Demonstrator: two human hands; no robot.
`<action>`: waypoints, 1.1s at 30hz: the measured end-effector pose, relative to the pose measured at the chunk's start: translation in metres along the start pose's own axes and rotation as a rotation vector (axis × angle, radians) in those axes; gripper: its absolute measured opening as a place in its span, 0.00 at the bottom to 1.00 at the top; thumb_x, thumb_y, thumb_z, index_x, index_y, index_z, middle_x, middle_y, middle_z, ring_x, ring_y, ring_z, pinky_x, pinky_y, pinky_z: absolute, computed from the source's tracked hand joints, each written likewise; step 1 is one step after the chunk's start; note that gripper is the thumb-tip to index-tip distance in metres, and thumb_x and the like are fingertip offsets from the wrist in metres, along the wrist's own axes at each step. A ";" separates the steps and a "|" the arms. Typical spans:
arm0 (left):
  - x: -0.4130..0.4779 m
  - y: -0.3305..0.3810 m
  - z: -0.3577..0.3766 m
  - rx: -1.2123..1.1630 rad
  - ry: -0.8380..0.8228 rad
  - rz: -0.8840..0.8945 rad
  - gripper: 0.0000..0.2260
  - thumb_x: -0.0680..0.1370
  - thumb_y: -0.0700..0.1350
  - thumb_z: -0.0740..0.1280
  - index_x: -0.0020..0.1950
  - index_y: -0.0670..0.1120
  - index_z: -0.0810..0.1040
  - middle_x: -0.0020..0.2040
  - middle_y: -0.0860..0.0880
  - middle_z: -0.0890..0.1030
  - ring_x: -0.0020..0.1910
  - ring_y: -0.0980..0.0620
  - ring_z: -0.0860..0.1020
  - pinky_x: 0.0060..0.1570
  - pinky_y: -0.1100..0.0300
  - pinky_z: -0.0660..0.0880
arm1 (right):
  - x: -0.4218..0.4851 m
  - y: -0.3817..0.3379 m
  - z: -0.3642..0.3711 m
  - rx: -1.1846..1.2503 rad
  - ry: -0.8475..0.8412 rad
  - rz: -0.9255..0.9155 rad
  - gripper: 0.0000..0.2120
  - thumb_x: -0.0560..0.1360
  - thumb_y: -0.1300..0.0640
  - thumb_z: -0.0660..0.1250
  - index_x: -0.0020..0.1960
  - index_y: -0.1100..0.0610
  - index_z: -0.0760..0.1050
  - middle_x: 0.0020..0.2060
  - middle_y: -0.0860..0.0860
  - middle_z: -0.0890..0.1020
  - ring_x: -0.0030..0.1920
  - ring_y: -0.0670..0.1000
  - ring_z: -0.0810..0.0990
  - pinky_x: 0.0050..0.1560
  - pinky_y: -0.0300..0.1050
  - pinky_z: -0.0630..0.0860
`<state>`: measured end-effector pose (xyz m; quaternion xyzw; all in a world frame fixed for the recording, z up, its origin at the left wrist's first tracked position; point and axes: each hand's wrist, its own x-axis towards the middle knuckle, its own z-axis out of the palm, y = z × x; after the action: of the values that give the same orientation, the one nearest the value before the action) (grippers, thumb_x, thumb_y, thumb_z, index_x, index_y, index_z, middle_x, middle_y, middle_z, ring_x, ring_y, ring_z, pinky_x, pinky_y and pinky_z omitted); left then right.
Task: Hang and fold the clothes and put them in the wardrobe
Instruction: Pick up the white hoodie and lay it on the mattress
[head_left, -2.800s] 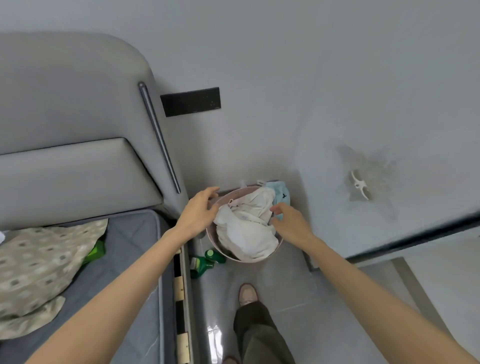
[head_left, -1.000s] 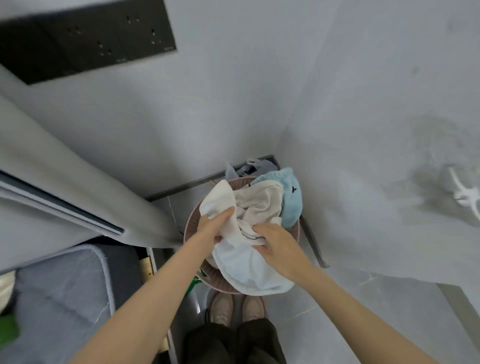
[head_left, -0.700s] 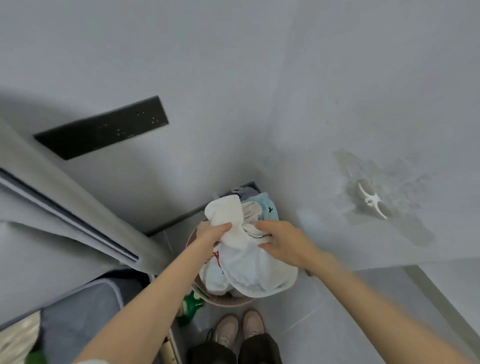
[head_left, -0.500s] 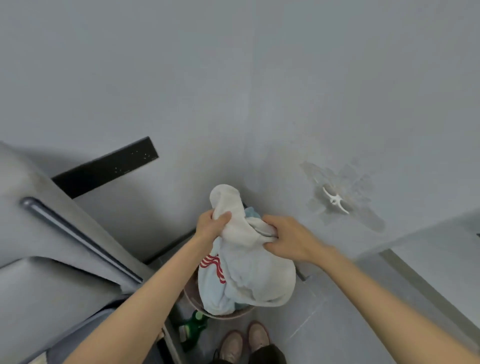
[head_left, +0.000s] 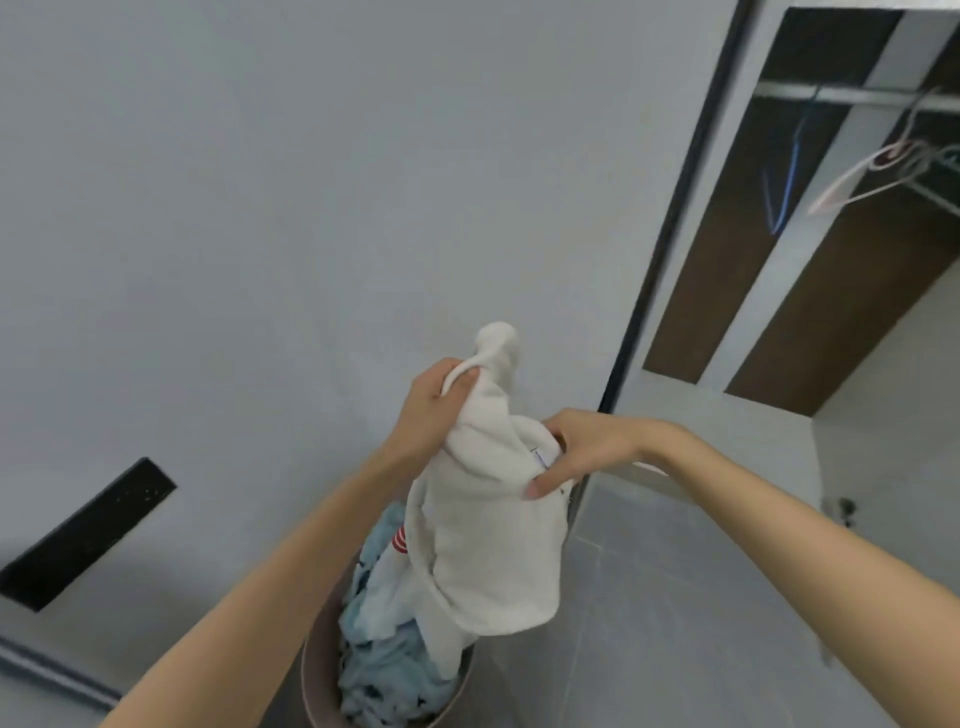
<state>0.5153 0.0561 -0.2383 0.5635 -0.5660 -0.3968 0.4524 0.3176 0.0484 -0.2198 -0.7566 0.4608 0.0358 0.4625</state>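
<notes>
Garment (head_left: 488, 545), one, gripped, left hand (head_left: 428, 410), right hand (head_left: 587, 449)

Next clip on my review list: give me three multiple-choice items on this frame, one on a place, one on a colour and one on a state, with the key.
1. Where is the laundry basket relative to the white garment?
A. below it
B. on a bed
C. on a shelf above it

2. What colour is most of the pile of clothes in the basket?
A. black
B. light blue
C. yellow

3. What is the state of the white garment?
A. folded flat on the floor
B. spread out on a bed
C. gripped by both hands

Key:
1 A: the basket's rim shows under the garment's hanging end.
2 B: the pile is mostly light blue.
3 C: the left hand and the right hand both grip its upper part.
</notes>
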 end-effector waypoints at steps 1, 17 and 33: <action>-0.001 0.013 0.014 0.002 -0.033 0.047 0.09 0.80 0.44 0.61 0.51 0.39 0.77 0.43 0.49 0.77 0.40 0.55 0.74 0.41 0.66 0.70 | -0.015 0.008 -0.006 0.039 0.018 0.045 0.16 0.68 0.49 0.77 0.52 0.54 0.80 0.44 0.45 0.84 0.46 0.45 0.83 0.43 0.37 0.77; -0.052 0.158 0.222 -0.030 -0.429 0.587 0.08 0.78 0.35 0.63 0.50 0.45 0.79 0.49 0.54 0.81 0.49 0.61 0.77 0.49 0.72 0.69 | -0.240 0.124 -0.040 0.367 0.970 0.070 0.08 0.79 0.55 0.63 0.54 0.52 0.79 0.51 0.49 0.82 0.49 0.45 0.77 0.48 0.40 0.72; -0.103 0.201 0.416 -0.010 -0.789 0.617 0.35 0.70 0.50 0.75 0.71 0.51 0.60 0.66 0.57 0.67 0.63 0.59 0.68 0.61 0.63 0.66 | -0.425 0.150 -0.043 0.403 1.652 -0.099 0.13 0.80 0.62 0.58 0.52 0.47 0.77 0.47 0.41 0.81 0.48 0.39 0.79 0.47 0.32 0.73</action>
<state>0.0559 0.1441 -0.1666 0.1746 -0.8323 -0.4301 0.3029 -0.0517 0.2768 -0.0913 -0.4626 0.6142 -0.6308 0.1044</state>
